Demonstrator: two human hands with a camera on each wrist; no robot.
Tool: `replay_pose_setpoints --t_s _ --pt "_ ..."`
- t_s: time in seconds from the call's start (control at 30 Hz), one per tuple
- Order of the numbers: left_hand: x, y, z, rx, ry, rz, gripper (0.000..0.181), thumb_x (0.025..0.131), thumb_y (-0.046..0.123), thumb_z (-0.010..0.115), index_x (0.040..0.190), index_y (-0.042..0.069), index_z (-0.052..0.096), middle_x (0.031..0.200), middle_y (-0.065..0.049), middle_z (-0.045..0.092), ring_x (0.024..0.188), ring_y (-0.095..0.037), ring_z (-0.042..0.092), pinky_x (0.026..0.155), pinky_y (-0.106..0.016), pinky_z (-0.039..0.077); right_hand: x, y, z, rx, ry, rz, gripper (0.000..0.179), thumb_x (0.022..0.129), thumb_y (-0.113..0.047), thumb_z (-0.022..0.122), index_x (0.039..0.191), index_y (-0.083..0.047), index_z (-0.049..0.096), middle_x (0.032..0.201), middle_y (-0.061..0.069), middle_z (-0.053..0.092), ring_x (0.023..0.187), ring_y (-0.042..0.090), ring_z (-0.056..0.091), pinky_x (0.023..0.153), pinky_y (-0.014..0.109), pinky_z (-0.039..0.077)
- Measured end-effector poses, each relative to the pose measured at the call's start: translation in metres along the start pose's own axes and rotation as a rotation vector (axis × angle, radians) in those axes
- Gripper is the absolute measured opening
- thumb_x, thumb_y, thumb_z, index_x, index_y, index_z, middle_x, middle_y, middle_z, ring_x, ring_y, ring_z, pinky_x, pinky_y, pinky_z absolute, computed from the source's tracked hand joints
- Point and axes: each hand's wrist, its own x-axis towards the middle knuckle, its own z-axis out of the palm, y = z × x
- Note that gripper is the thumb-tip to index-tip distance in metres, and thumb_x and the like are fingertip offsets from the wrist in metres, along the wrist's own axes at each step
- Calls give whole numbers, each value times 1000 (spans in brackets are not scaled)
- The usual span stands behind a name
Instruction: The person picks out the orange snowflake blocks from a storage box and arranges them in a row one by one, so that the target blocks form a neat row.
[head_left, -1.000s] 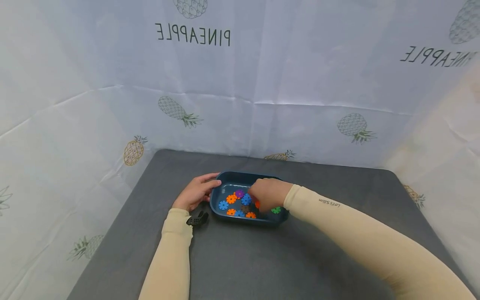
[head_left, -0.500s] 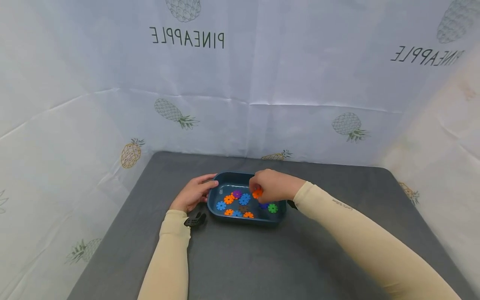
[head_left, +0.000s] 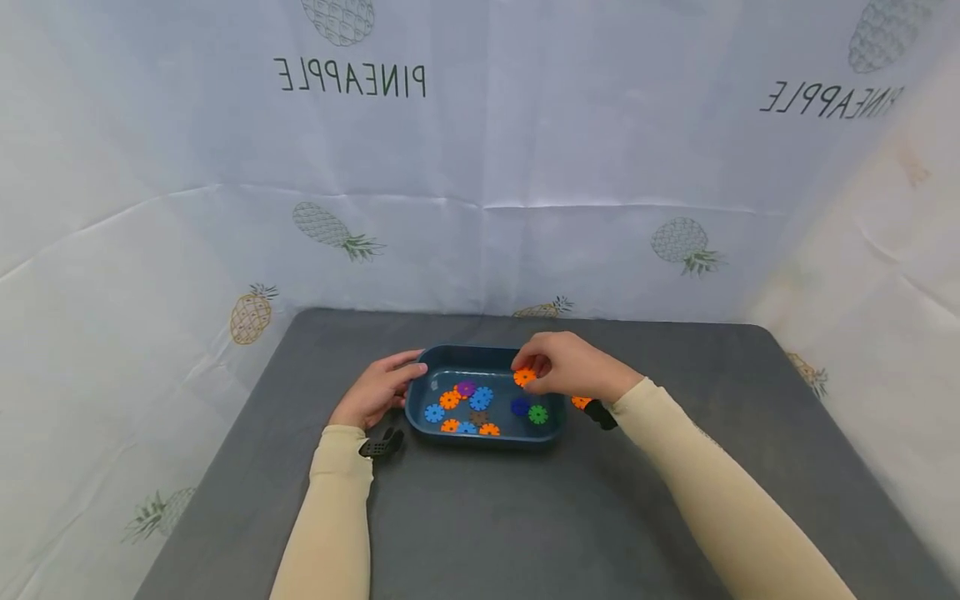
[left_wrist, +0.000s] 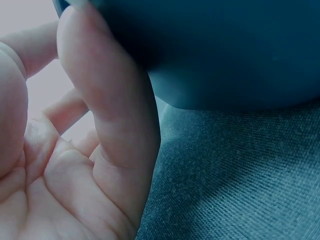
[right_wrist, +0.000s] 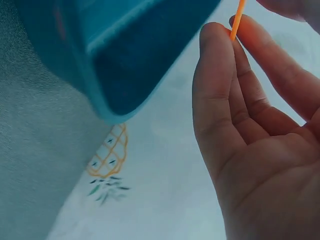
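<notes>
A dark blue tray [head_left: 483, 437] holds several toothed plastic discs. My left hand [head_left: 378, 390] grips the tray's left end, its thumb over the rim; in the left wrist view, that hand [left_wrist: 115, 110] is close against the blue wall. Above the tray's right part, my right hand [head_left: 566, 364] pinches an orange snowflake disc [head_left: 524, 377]. Its thin orange edge [right_wrist: 238, 20] sticks out between the fingertips in the right wrist view. Below it lie a dark blue disc [head_left: 521, 407] and a green disc [head_left: 537, 414].
Blue, orange, purple and brown discs, such as the purple disc [head_left: 466, 388], lie in the tray's left half. Another orange piece [head_left: 581, 402] shows just outside the tray's right end, by a black wrist device [head_left: 602, 415]. Behind the grey table [head_left: 480, 517] hangs a pineapple-print curtain [head_left: 585, 158].
My right hand has risen from among the discs, moved right and lifted the orange disc, uncovering the dark blue and green discs. My left hand stays at the tray's end.
</notes>
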Motion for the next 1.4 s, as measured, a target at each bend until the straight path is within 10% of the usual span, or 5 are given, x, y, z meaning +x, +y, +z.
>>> replay_pose_setpoints --t_s 0.57,1.4 --pt "3 3 1 -14 -16 10 69 106 42 70 166 18 46 150 -23 64 97 -19 76 80 -31 65 -58 78 8 200 316 180 30 98 -26 83 127 -20 78 116 4 74 101 21 67 92 37 59" --pt "1 0 2 20 -6 -14 70 106 45 70 166 17 45 151 -23 62 94 -19 74 79 -30 64 -69 127 27 117 275 365 30 96 -20 82 124 -9 78 116 12 71 99 23 64 89 41 58"
